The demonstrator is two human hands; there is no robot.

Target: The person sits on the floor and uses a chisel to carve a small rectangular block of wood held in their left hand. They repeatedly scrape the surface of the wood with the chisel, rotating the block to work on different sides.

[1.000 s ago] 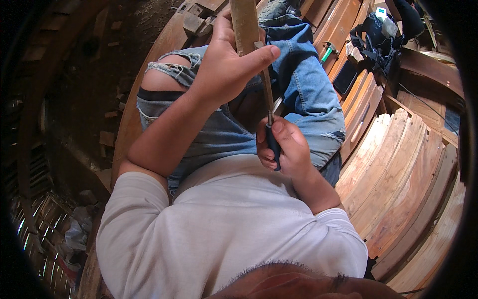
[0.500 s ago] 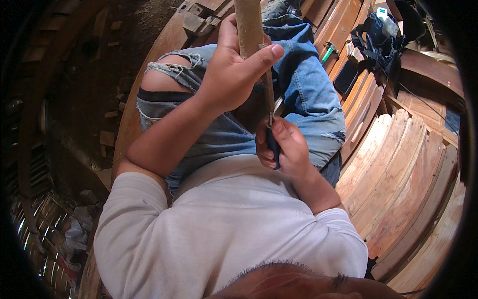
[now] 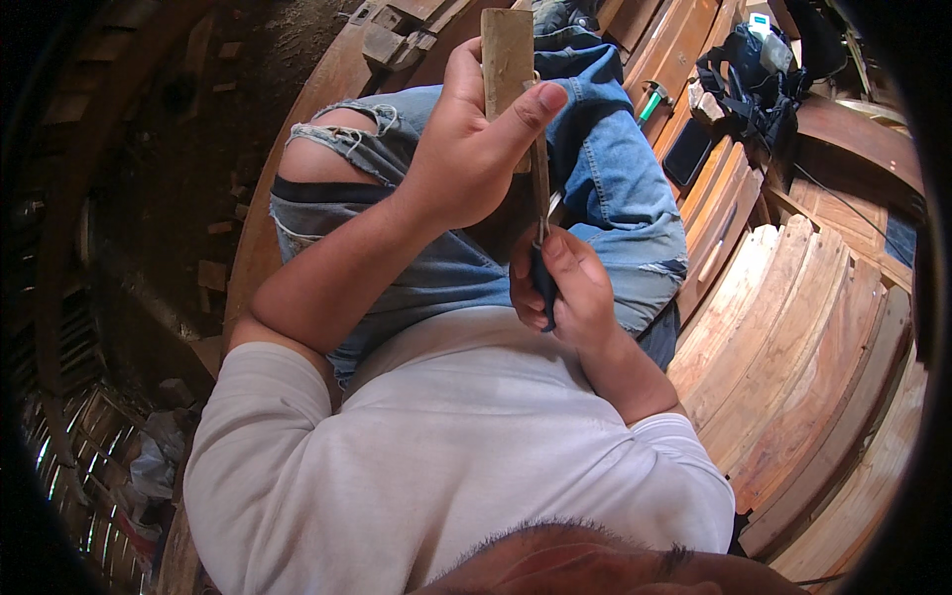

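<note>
My left hand (image 3: 474, 149) grips a long pale wooden stick (image 3: 508, 55) that points up and away over my lap. Just below it, my right hand (image 3: 567, 288) is closed on the dark handle of a knife (image 3: 542, 260), whose thin blade runs up along the stick's right edge. Both hands are held over my thighs in torn blue jeans (image 3: 605, 188). The stick's lower end is hidden behind my left palm.
I sit on curved wooden planks (image 3: 793, 337) that fill the right side. A black bag (image 3: 759, 94), a dark phone (image 3: 686, 151) and a green-handled tool (image 3: 650, 102) lie at the upper right. Wood offcuts (image 3: 387, 35) and dark ground are at the left.
My left hand and the stick have shifted slightly; the right hand keeps the knife against the stick's edge at nearly the same spot.
</note>
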